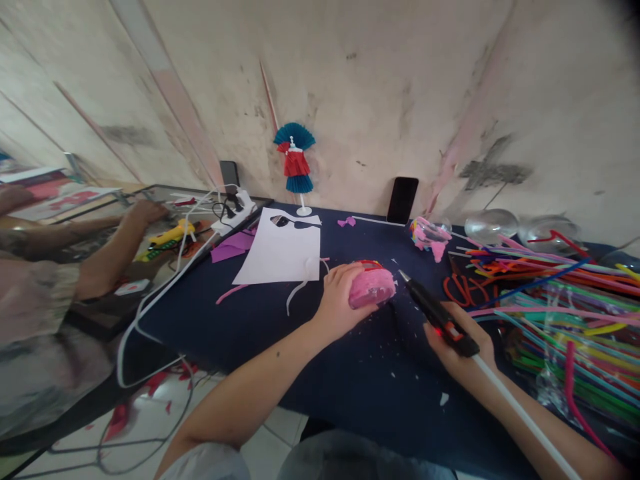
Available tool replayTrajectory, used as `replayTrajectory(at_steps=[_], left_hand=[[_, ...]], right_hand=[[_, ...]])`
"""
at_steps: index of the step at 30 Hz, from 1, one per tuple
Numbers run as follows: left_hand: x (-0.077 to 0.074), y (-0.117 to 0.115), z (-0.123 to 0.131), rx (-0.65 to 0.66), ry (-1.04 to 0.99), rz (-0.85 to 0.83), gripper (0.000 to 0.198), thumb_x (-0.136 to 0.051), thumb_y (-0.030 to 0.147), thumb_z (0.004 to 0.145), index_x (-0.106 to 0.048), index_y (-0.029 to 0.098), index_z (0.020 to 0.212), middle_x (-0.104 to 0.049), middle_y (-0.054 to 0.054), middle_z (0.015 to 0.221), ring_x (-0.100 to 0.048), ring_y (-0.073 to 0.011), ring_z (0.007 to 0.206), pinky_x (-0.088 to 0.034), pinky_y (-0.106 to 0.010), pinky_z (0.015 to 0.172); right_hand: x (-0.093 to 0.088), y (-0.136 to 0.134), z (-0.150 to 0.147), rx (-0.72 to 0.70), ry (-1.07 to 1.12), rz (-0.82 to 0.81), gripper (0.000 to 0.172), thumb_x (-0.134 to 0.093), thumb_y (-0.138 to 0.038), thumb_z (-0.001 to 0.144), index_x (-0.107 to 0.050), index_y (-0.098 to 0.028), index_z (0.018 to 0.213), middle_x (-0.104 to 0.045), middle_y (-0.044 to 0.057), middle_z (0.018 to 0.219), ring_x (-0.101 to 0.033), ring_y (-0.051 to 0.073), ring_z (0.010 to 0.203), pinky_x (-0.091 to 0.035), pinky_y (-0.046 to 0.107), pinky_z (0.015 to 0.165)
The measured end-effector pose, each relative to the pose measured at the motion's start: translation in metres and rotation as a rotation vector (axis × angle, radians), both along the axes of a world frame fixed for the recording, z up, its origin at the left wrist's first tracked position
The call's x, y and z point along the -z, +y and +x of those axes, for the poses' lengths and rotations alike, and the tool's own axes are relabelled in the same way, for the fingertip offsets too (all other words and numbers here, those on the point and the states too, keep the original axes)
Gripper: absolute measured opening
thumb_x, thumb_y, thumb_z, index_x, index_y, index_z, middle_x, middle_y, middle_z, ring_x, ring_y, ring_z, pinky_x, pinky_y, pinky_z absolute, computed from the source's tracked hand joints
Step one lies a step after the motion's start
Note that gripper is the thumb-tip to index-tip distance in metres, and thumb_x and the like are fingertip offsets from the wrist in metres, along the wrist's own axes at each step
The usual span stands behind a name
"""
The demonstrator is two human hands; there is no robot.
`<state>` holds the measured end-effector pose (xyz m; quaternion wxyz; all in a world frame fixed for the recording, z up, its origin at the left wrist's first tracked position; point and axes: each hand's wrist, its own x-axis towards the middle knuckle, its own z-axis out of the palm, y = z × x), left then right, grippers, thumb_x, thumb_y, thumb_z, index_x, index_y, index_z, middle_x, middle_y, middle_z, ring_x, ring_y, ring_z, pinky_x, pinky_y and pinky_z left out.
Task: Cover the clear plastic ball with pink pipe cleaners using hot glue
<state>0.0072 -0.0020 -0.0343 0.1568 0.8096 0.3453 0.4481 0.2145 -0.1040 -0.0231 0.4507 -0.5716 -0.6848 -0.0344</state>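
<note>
My left hand [340, 293] is wrapped round a pink fuzzy piece [371, 288] with a clear, shiny front and a bit of red on top. It is held low over the dark blue table. In my right hand [463, 347] is a black hot glue gun [435, 310], its nozzle pointing up and left toward the pink piece, a small gap apart from it. A red light glows on its side, and a long white glue stick [523, 413] sticks out of its back end. Small white scraps lie on the table between and below my hands.
Orange-handled scissors [465, 290] and many coloured pipe cleaners [565, 313] lie at right, near clear plastic domes [493, 225]. A second pink fuzzy piece [429, 237], phone [403, 200], white paper [280, 250] and fan-shaped ornament [296, 163] stand behind. A power strip [237, 212] and co-worker's arm [113, 250] are left.
</note>
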Motion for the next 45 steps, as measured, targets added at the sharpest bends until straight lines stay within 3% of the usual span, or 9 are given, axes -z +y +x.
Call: replayTrajectory(at_steps=[3, 8, 12, 17, 32, 39, 45], left_hand=[[0.000, 0.001, -0.001, 0.001, 0.007, -0.001, 0.070, -0.081, 0.029, 0.057, -0.044, 0.024, 0.116, -0.054, -0.010, 0.122, -0.048, -0.0306, 0.117, -0.038, -0.055, 0.098], [0.001, 0.002, -0.003, 0.004, 0.011, 0.017, 0.068, -0.080, 0.030, 0.059, -0.044, 0.022, 0.116, -0.055, -0.011, 0.120, -0.050, -0.0300, 0.115, -0.039, -0.054, 0.097], [0.002, 0.002, -0.001, -0.009, -0.007, 0.031, 0.066, -0.079, 0.037, 0.061, -0.045, 0.022, 0.115, -0.056, -0.011, 0.119, -0.050, -0.0293, 0.114, -0.040, -0.053, 0.097], [0.002, 0.002, -0.001, -0.008, -0.003, 0.049, 0.065, -0.078, 0.039, 0.062, -0.045, 0.022, 0.116, -0.056, -0.011, 0.119, -0.051, -0.0290, 0.114, -0.040, -0.052, 0.096], [0.001, 0.002, -0.002, -0.005, 0.003, 0.046, 0.066, -0.079, 0.038, 0.061, -0.046, 0.022, 0.116, -0.056, -0.011, 0.119, -0.050, -0.0294, 0.115, -0.040, -0.053, 0.097], [0.000, 0.001, -0.002, -0.008, 0.011, 0.040, 0.065, -0.077, 0.041, 0.063, -0.045, 0.023, 0.117, -0.056, -0.011, 0.120, -0.051, -0.0297, 0.115, -0.040, -0.053, 0.096], [0.003, 0.003, -0.002, -0.005, -0.001, 0.060, 0.066, -0.079, 0.039, 0.061, -0.046, 0.021, 0.115, -0.057, -0.012, 0.118, -0.050, -0.0292, 0.114, -0.040, -0.052, 0.097]], right_hand=[[0.002, 0.005, 0.004, 0.041, -0.001, 0.014, 0.017, -0.058, -0.030, 0.078, -0.055, -0.022, 0.093, -0.063, 0.001, 0.080, -0.059, 0.013, 0.060, -0.046, 0.022, 0.055], [-0.002, 0.004, 0.001, -0.058, -0.027, -0.041, 0.009, -0.056, -0.029, 0.079, -0.053, -0.021, 0.083, -0.053, -0.005, 0.059, -0.050, 0.009, 0.046, -0.041, 0.020, 0.045], [-0.006, 0.001, -0.007, -0.190, -0.102, -0.035, 0.008, -0.055, -0.027, 0.079, -0.052, -0.020, 0.077, -0.054, -0.003, 0.060, -0.051, 0.009, 0.047, -0.041, 0.019, 0.046], [-0.008, 0.002, -0.012, -0.231, -0.132, -0.007, 0.009, -0.054, -0.025, 0.080, -0.050, -0.020, 0.073, -0.052, -0.003, 0.058, -0.050, 0.008, 0.046, -0.041, 0.019, 0.045], [-0.010, 0.000, -0.010, -0.186, -0.139, -0.007, 0.018, -0.054, -0.026, 0.079, -0.045, -0.021, 0.065, -0.046, -0.006, 0.053, -0.042, 0.006, 0.040, -0.035, 0.019, 0.041], [-0.009, 0.001, -0.013, -0.220, -0.120, -0.033, 0.015, -0.053, -0.025, 0.079, -0.047, -0.021, 0.065, -0.049, -0.005, 0.054, -0.046, 0.007, 0.042, -0.037, 0.018, 0.043], [-0.006, -0.001, -0.006, -0.144, -0.135, -0.023, 0.014, -0.055, -0.026, 0.078, -0.047, -0.022, 0.067, -0.048, -0.005, 0.054, -0.045, 0.007, 0.040, -0.036, 0.019, 0.042]])
